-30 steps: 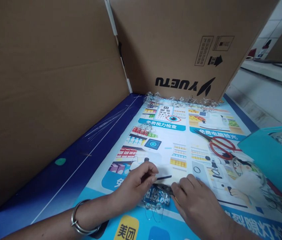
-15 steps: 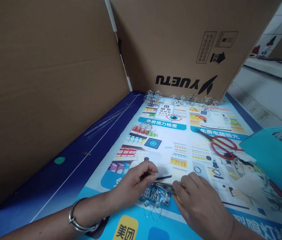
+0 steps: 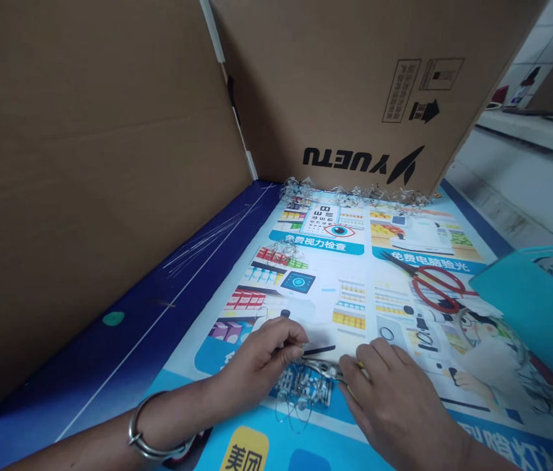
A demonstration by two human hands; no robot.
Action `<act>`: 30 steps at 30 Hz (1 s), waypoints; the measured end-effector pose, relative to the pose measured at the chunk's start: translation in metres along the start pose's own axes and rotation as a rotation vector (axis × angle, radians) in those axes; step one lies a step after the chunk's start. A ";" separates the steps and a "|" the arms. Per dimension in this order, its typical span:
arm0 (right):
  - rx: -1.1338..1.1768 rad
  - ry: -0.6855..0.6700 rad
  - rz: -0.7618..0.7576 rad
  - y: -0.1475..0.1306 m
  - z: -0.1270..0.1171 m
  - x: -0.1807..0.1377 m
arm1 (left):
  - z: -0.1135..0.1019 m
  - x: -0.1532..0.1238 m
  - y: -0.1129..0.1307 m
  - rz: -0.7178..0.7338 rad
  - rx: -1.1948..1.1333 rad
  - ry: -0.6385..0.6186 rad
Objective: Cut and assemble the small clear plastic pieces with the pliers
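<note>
Left hand (image 3: pixel 261 360) pinches the clear rimless wire-framed spectacles (image 3: pixel 301 396), now drawn slightly nearer; right hand (image 3: pixel 394 399) fingers stay closed on small metal pliers (image 3: pixel 324 369) at the frame.

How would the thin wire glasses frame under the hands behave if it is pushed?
The glasses frame looks thin and clear, so probably light and easily bent. On the glossy poster it may slide. The pliers beside it seem stiffer.

The printed mat (image 3: pixel 404 275) looks like glossy, smooth vinyl, and the walls at ten and twelve o'clock are matt brown corrugated cardboard (image 3: pixel 85 163). Thin shiny metal shows in the pliers (image 3: pixel 323 368), the wire spectacle frame (image 3: pixel 296 399) with clear lenses, and the bangle (image 3: pixel 151 446) on the left wrist.
</note>
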State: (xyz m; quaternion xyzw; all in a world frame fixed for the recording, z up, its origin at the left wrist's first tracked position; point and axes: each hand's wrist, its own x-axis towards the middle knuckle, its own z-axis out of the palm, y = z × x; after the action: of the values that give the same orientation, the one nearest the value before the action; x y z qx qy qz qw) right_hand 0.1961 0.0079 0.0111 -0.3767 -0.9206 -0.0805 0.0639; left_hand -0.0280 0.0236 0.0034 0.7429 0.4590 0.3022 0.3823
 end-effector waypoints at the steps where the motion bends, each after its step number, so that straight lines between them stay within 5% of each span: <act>1: 0.003 -0.002 0.000 0.000 0.000 0.000 | 0.000 0.000 0.000 0.011 0.011 0.002; 30: 0.014 0.055 -0.017 0.001 0.005 0.003 | 0.003 0.002 -0.004 -0.128 -0.209 -0.013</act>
State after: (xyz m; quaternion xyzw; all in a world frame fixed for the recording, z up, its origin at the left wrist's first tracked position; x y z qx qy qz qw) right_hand 0.1945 0.0117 0.0070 -0.3659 -0.9223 -0.0852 0.0911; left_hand -0.0264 0.0261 -0.0018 0.6701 0.4688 0.3185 0.4793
